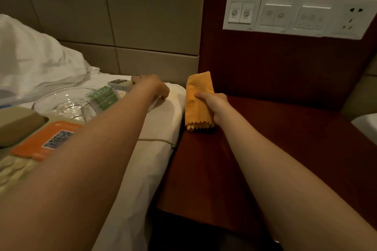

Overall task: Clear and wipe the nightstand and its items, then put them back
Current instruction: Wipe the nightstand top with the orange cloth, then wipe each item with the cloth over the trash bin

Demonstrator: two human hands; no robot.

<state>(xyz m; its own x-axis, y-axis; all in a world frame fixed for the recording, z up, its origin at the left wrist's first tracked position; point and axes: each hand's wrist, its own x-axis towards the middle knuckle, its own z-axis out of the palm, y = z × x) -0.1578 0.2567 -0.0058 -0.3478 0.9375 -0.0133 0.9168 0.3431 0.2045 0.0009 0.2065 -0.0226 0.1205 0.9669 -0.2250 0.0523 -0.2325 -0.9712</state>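
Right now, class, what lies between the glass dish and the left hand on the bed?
In the head view, a green-printed packet lies between the glass dish and the left hand.

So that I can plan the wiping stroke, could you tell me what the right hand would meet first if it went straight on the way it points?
Probably the dark wooden back panel behind the nightstand; the cloth in the right hand would touch it first. Depth is unclear.
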